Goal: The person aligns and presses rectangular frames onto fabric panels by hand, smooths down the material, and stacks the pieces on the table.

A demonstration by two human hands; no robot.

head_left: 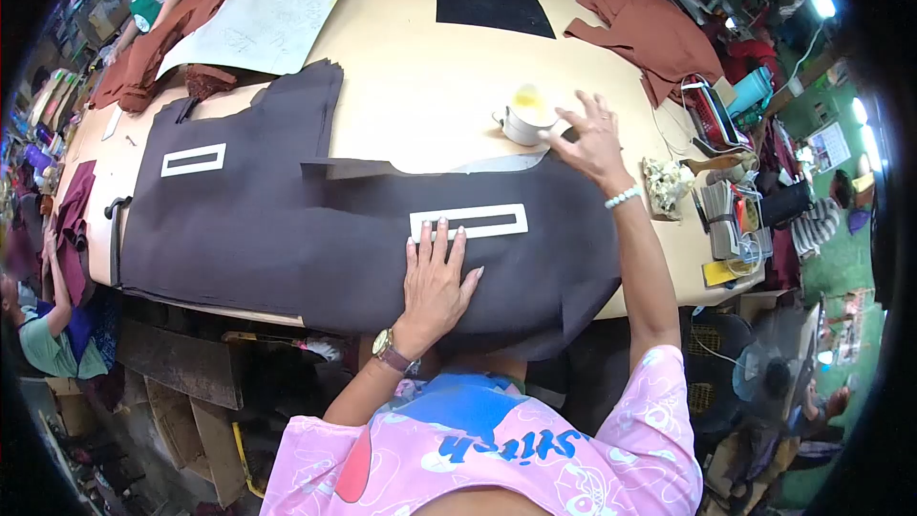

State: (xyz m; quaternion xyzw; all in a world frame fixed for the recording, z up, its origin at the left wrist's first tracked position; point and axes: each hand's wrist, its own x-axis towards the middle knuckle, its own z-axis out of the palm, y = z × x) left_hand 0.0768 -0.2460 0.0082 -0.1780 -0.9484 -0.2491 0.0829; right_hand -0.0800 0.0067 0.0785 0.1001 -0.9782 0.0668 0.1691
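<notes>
The shirt is marked "stitch"; left grip laid flat on a frame, right grip spread wide beside a cup.

dark brown cloth, white frame, white cup, cream tabletop.

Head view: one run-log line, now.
left hand: on white slotted template | right hand: at white cup, contact unclear | dark fabric: under template, on table
</notes>
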